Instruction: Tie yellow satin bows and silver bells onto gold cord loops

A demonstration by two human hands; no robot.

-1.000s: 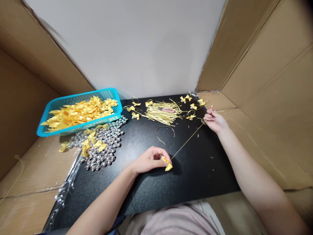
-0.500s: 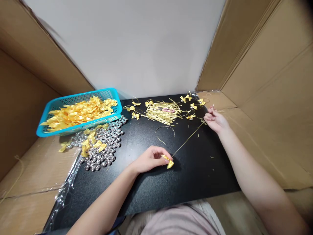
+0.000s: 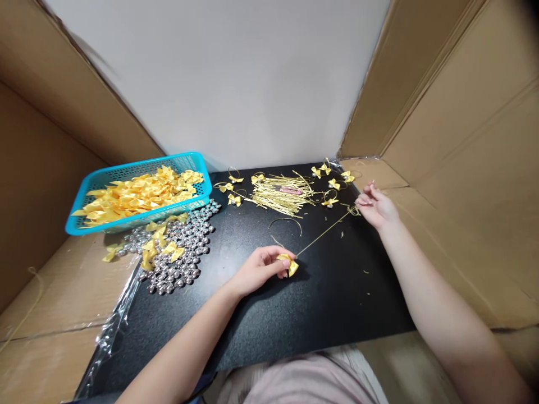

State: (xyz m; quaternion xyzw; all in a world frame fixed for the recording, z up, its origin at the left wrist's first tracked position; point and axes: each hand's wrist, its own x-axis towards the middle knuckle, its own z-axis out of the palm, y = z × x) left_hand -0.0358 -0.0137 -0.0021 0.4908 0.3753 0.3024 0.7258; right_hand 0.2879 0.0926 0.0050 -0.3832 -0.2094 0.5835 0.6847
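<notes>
My left grip (image 3: 261, 271) pinching a yellow bow (image 3: 291, 266), my right grip (image 3: 378, 209) grasping a taut gold cord (image 3: 322, 234) stretched between both, black bench (image 3: 328, 314) beneath.

Pale grey panel (image 3: 231, 78) and brown corrugated cardboard sheets (image 3: 458, 129) around a black, speckled, straight-edged tabletop (image 3: 337, 314).
The cardboard stands tall on both sides, creased in places, and a flat brown cardboard piece (image 3: 54, 286) lies along the table's left; a faint rounded shadow (image 3: 298, 101) marks the panel. Clear, crinkled plastic film (image 3: 110, 328) glints along the table's left edge. A turquoise, rectangular, perforated plastic basket (image 3: 126, 220) sits back left, and a small, slim pink object (image 3: 291, 191) lies toward the back.
</notes>
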